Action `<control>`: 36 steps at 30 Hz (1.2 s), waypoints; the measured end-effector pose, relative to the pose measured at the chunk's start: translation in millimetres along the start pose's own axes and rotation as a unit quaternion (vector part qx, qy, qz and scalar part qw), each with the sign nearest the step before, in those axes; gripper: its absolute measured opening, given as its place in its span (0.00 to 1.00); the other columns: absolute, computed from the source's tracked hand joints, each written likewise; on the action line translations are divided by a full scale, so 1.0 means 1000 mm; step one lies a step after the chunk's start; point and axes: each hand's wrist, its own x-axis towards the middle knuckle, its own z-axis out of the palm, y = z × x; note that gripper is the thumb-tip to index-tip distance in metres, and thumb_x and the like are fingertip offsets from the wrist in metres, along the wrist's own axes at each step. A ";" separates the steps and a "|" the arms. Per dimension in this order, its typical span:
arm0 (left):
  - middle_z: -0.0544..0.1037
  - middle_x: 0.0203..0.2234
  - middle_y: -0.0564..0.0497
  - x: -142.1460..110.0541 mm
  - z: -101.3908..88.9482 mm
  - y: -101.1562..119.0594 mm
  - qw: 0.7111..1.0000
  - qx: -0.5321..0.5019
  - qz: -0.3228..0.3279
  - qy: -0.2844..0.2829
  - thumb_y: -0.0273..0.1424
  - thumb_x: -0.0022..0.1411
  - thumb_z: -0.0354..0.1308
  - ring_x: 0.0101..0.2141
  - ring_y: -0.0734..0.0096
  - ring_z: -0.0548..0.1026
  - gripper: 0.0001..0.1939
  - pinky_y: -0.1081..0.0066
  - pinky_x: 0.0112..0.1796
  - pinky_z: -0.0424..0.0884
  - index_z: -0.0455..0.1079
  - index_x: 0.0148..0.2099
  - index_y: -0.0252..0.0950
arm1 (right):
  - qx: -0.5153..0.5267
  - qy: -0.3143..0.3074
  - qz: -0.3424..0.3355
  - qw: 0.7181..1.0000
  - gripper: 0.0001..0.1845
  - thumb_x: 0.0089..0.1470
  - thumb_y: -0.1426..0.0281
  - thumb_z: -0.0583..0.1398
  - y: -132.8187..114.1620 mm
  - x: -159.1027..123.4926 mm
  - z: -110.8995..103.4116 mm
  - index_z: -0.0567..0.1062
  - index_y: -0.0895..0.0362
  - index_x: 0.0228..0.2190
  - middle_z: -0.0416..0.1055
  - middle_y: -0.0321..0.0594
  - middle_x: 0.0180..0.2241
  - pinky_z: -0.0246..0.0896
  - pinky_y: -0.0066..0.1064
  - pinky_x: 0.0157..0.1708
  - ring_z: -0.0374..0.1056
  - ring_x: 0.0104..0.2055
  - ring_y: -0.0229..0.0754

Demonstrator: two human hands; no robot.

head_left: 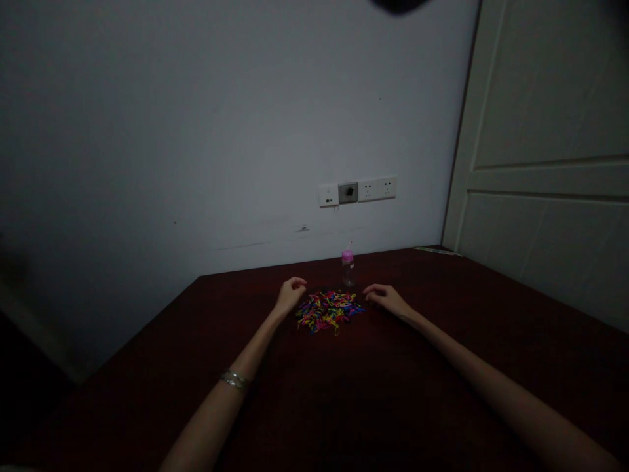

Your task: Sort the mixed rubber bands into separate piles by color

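A loose pile of small colourful rubber bands (327, 311) lies on the dark red table, mixed in pink, yellow, blue, green and red. At its upper left edge is my left hand (291, 293), fingers loosely bent with a gap to the thumb and nothing visible in them. My right hand (387, 298) rests to the right of the pile, its fingers curved and slightly apart, also holding nothing that I can see. Just behind the pile stands a clear bottle (348, 271) with a pink lid and a straw, upright and nearest to the right hand.
The dark red tabletop (314, 400) meets a pale wall (221, 131) at the back. Sockets and switches (358, 191) are set in the wall above the bottle. A thin flat strip (437, 251) lies at the back right edge, beside a light panelled door (545, 164).
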 end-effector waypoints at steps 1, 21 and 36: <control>0.70 0.18 0.54 -0.002 -0.008 -0.003 0.999 0.031 0.018 -0.032 0.23 0.41 0.57 0.19 0.78 0.65 0.07 0.80 0.19 0.58 0.71 0.27 0.33 | 0.007 -0.003 0.003 1.000 0.13 0.44 0.67 0.54 -0.004 0.001 0.000 0.72 0.60 0.32 0.72 0.40 0.27 0.60 0.27 0.24 0.66 0.25 0.37; 0.74 0.22 0.52 -0.037 -0.034 0.030 0.860 0.301 0.017 -0.411 0.27 0.46 0.55 0.24 0.75 0.68 0.09 0.78 0.25 0.60 0.74 0.30 0.30 | 0.023 -0.071 -0.060 0.995 0.10 0.47 0.68 0.56 -0.071 -0.023 0.032 0.74 0.60 0.30 0.73 0.42 0.31 0.63 0.36 0.36 0.69 0.35 0.43; 0.72 0.22 0.54 -0.064 -0.032 0.022 0.864 0.354 0.026 -0.357 0.38 0.49 0.59 0.23 0.77 0.66 0.12 0.78 0.22 0.54 0.72 0.32 0.33 | -0.053 -0.085 -0.100 0.990 0.11 0.45 0.74 0.54 -0.060 -0.029 0.038 0.75 0.58 0.30 0.73 0.39 0.31 0.62 0.33 0.36 0.67 0.34 0.41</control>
